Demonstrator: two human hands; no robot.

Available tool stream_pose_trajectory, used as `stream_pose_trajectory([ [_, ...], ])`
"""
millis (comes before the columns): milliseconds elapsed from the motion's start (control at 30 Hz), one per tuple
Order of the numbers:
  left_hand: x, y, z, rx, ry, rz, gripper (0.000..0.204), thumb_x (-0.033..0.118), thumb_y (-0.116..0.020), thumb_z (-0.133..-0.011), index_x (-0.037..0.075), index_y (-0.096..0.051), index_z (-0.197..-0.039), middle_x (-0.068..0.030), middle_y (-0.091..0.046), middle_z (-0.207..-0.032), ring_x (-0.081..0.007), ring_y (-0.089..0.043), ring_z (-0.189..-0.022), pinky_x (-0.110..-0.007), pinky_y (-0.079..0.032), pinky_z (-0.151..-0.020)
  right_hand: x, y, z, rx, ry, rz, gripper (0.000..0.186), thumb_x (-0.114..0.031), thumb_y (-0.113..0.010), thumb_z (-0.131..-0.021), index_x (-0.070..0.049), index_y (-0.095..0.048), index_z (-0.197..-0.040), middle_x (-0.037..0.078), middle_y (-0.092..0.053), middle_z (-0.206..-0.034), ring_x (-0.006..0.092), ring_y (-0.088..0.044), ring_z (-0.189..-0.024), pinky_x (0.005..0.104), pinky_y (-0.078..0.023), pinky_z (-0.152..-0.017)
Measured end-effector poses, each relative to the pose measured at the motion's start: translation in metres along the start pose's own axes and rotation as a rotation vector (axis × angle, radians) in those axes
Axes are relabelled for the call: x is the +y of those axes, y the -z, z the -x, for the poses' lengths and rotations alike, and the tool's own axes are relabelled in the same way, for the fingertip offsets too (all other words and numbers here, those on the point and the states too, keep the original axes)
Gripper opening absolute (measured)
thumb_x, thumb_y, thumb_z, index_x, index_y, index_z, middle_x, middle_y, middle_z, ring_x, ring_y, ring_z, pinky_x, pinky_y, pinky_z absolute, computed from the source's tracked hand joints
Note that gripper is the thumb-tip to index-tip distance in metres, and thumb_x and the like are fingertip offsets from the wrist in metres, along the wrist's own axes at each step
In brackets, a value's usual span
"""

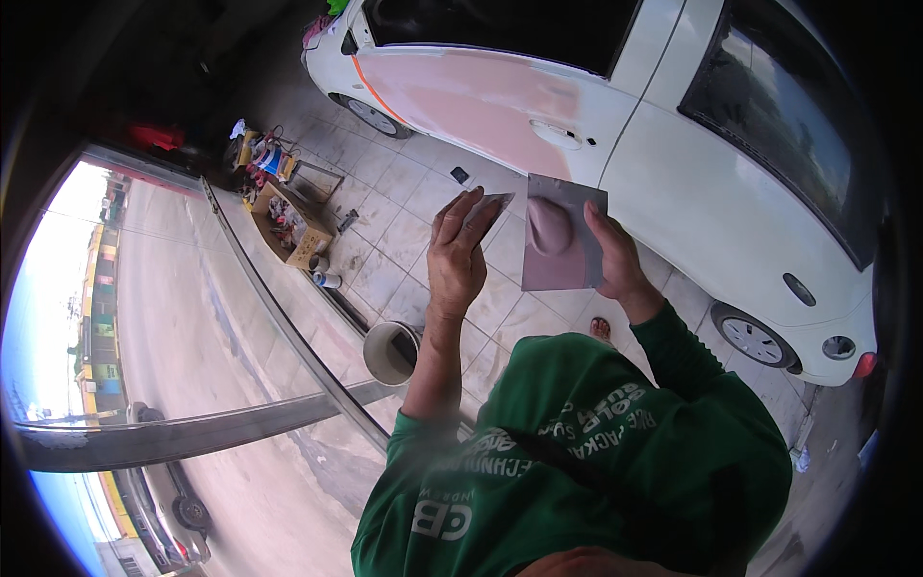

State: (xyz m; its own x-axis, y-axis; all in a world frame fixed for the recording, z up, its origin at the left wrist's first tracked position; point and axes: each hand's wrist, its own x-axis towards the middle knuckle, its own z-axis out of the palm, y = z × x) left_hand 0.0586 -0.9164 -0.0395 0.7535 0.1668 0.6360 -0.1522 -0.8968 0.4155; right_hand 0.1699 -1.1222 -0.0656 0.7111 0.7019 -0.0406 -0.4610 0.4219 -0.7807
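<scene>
My right hand (pixel 620 258) grips the edge of a flat grey rectangular plate (pixel 577 197). A smooth mauve-pink lump of body filler (pixel 550 227) sits on the plate, with a thinner smear around it. To the left of the plate, my left hand (pixel 456 264) is closed on a thin, flat putty spreader (pixel 500 202) with pinkish filler on it. The spreader is held up and apart from the plate. Beyond both hands stands a white car (pixel 692 212), its door side coated with a broad patch of pink filler (pixel 461 96).
An orange strip (pixel 375 88) borders the patch. Left of me, a pale bucket (pixel 385 348) stands by the metal rail (pixel 279 308). Further off are a cardboard box (pixel 303 238) of odds and ends and a can (pixel 327 280). A small black object (pixel 460 175) lies on the tiled floor (pixel 385 192).
</scene>
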Motion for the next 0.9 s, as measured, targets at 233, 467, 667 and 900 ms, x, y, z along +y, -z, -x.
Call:
stream_pose_trajectory([
  [233, 0.026, 0.007, 0.016, -0.171, -0.194, 0.078, 0.031, -0.001, -0.064, -0.081, 0.013, -0.079, -0.104, -0.0016, -0.073, -0.113, -0.0239, -0.068, -0.112, -0.04, -0.055, -0.098, -0.017, 0.006, -0.01, 0.224, -0.072, -0.08, 0.057, -0.044, -0.053, -0.104, 0.0, -0.051, -0.141, 0.012, -0.062, -0.13, 0.0195, -0.065, -0.111, 0.0355, -0.056, -0.092],
  [467, 0.026, 0.027, -0.012, -0.091, 0.012, 0.356, 0.041, -0.016, -0.062, -0.077, 0.006, -0.076, -0.108, -0.0107, -0.075, -0.112, -0.0307, -0.07, -0.107, -0.038, -0.058, -0.093, -0.021, -0.035, 0.009, -0.25, 0.426, 0.888, 0.039, -0.029, -0.044, -0.109, 0.004, -0.058, -0.125, 0.02, -0.067, -0.11, 0.0309, -0.065, -0.101, 0.0373, -0.046, -0.095],
  [667, 0.044, -0.003, 0.036, -0.212, -0.111, 0.28, 0.03, -0.001, -0.068, -0.077, 0.011, -0.078, -0.103, -0.0063, -0.075, -0.112, -0.0276, -0.07, -0.109, -0.04, -0.056, -0.096, 0.01, 0.021, -0.021, 0.306, -0.117, 0.126, 0.041, -0.036, -0.057, -0.104, 0.0, -0.061, -0.124, 0.007, -0.067, -0.109, 0.0159, -0.066, -0.093, 0.0299, -0.053, -0.082],
  [900, 0.072, 0.055, 0.006, 0.134, -0.262, 0.453, 0.028, 0.005, -0.068, -0.083, 0.004, -0.073, -0.11, -0.0133, -0.072, -0.116, -0.0333, -0.067, -0.119, -0.045, -0.052, -0.102, -0.028, -0.018, -0.013, 0.118, -0.07, -0.134, 0.043, -0.032, -0.059, -0.104, -0.002, -0.057, -0.134, 0.01, -0.067, -0.124, 0.021, -0.068, -0.11, 0.037, -0.058, -0.092],
])
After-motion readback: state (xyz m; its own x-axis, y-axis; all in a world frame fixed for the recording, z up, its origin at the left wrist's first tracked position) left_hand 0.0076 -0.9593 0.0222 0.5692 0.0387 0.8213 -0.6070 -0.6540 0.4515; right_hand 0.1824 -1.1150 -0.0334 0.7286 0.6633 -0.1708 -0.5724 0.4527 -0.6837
